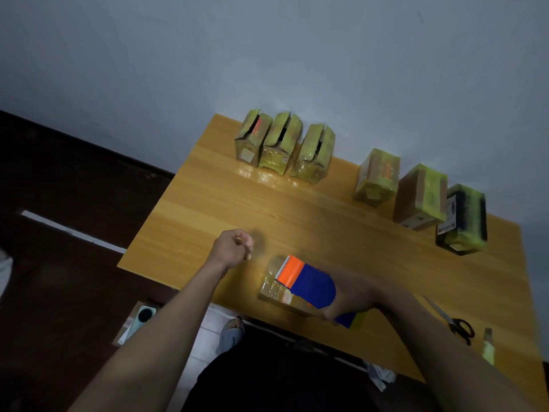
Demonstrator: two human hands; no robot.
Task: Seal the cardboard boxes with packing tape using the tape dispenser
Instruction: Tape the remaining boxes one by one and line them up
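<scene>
My right hand (353,295) grips a blue and orange tape dispenser (306,282), blurred, lying over a small cardboard box (274,288) near the table's front edge. My left hand (234,246) hovers above the table to the left of that box, fingers curled and holding nothing. Three boxes with raised flaps (283,144) stand in a row at the far left of the table. Three closed boxes (420,196) stand at the far right, the last one dark.
The wooden table (225,203) stands against a pale wall. Scissors (454,321) and a small bottle (488,346) lie near the front right edge. A phone on a box (139,318) sits on the floor to the left. My foot (233,333) shows under the table edge.
</scene>
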